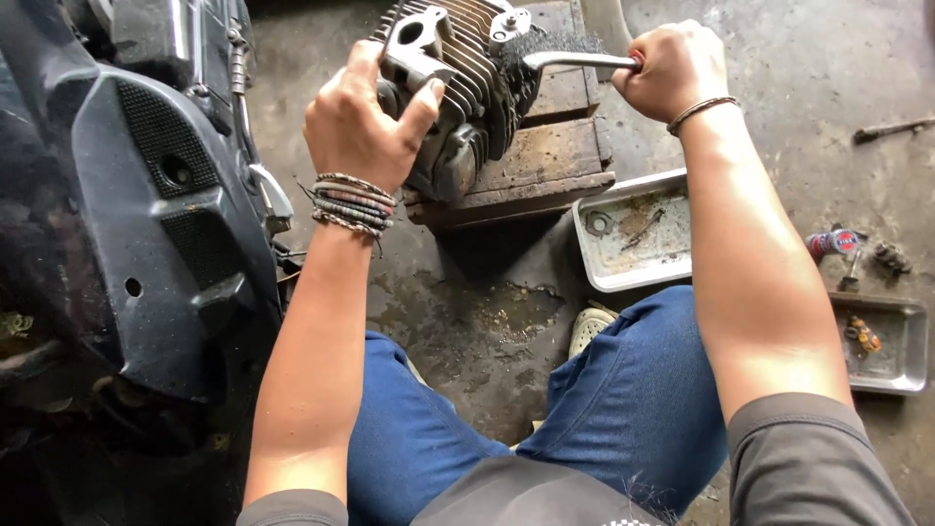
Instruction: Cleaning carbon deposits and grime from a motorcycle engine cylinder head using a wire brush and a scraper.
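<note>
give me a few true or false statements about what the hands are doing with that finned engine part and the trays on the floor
1. The left hand grips the finned engine cylinder. True.
2. The right hand holds a hammer. False: it holds a wire brush by its metal handle, bristles against the fins.
3. The cylinder rests on a wooden block. True.
4. The cylinder lies inside the metal tray. False: the tray sits on the floor beside the block, holding only small bits.
5. A second metal tray lies by the person's right arm. True.
6. Both wrists are bare. False: the left wrist wears several bracelets, the right wrist one bangle.
</note>
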